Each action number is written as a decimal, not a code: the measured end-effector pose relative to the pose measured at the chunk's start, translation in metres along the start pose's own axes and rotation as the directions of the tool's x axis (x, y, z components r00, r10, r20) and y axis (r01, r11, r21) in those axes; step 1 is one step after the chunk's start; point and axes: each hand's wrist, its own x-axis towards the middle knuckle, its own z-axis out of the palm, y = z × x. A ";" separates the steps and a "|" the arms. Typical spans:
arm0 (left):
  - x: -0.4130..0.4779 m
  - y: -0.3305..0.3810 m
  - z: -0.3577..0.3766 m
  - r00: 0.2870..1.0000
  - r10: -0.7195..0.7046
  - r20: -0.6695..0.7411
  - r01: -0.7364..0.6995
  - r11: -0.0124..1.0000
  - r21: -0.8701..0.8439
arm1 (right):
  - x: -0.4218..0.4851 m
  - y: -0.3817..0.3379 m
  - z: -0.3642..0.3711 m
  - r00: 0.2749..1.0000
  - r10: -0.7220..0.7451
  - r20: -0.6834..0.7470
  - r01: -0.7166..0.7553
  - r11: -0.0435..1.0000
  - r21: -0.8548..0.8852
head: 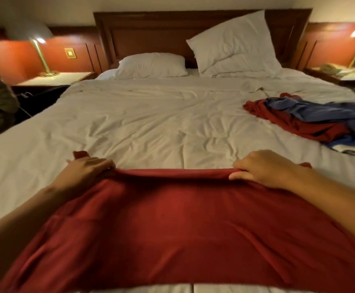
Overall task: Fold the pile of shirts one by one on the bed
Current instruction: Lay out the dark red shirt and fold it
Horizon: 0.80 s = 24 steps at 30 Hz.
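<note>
Head view: a red shirt (182, 218) is seen spread flat across the near end of the bed (151, 115), its far edge bunched into a thin roll. That edge is gripped at both ends. The left hand (87, 169) has its fingers curled over the left corner, with a scrap of red cloth showing beyond it. The right hand (265, 168) is closed round the right corner, its thumb hidden. Neither hand is open; cloth is pinched in each.

The step in hand is judged to be the laying-out or first fold of this one shirt, with the task early. The pile of shirts (311, 121), red and blue and crumpled, lies unfolded well apart on the right side of the bed, near its right edge. Whether the gripped edge is being drawn away to flatten it or lifted to fold it back cannot be told. The next move is likely to call for both corners to be carried together and kept level, so that the cloth is not skewed.

Open room is plentiful: a wide stretch of rumpled white sheet lies between the hands and the pillows (151, 65). The near hem of the shirt lies close to the foot edge of the bed, so a pull toward the body could drag it over.
</note>
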 end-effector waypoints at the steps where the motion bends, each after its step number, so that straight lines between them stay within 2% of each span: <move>1: -0.010 0.007 -0.006 1.000 0.011 0.018 -0.011 1.000 0.005 | -0.013 -0.010 0.000 0.999 0.016 0.030 -0.016 1.000 0.014; 3: -0.030 0.019 -0.013 0.998 0.013 0.061 -0.012 1.000 -0.003 | -0.039 -0.028 0.005 0.994 0.062 0.090 -0.069 0.995 0.067; 6: -0.059 0.032 -0.012 0.982 -0.064 0.180 0.071 0.997 -0.035 | -0.072 -0.051 0.017 0.980 0.153 0.126 -0.169 0.977 0.127; 8: -0.076 0.036 -0.008 0.970 -0.142 0.199 0.147 0.989 -0.010 | -0.086 -0.061 0.028 0.975 0.213 0.064 -0.221 0.963 0.155; 11: -0.089 0.042 -0.003 0.936 -0.318 0.154 0.326 0.945 -0.030 | -0.096 -0.068 0.044 0.959 0.274 -0.078 -0.258 0.951 0.167; 14: -0.091 0.050 -0.007 0.904 -0.403 0.143 0.416 0.906 -0.081 | -0.099 -0.072 0.041 0.924 0.362 -0.125 -0.304 0.891 0.336; 16: -0.088 0.053 -0.015 0.897 -0.418 0.146 0.438 0.887 -0.147 | -0.101 -0.070 0.031 0.914 0.397 -0.079 -0.321 0.829 0.458; 19: -0.083 0.052 -0.029 0.866 -0.450 0.219 0.493 0.842 -0.220 | -0.105 -0.062 0.014 0.937 0.344 0.056 -0.323 0.799 0.506; 22: -0.084 0.048 -0.032 0.829 -0.452 0.330 0.524 0.834 -0.172 | -0.104 -0.062 0.009 0.938 0.332 0.100 -0.341 0.831 0.440; 24: -0.084 0.046 -0.028 0.779 -0.522 0.347 0.578 0.813 -0.076 | -0.096 -0.069 0.013 0.931 0.357 0.071 -0.350 0.825 0.444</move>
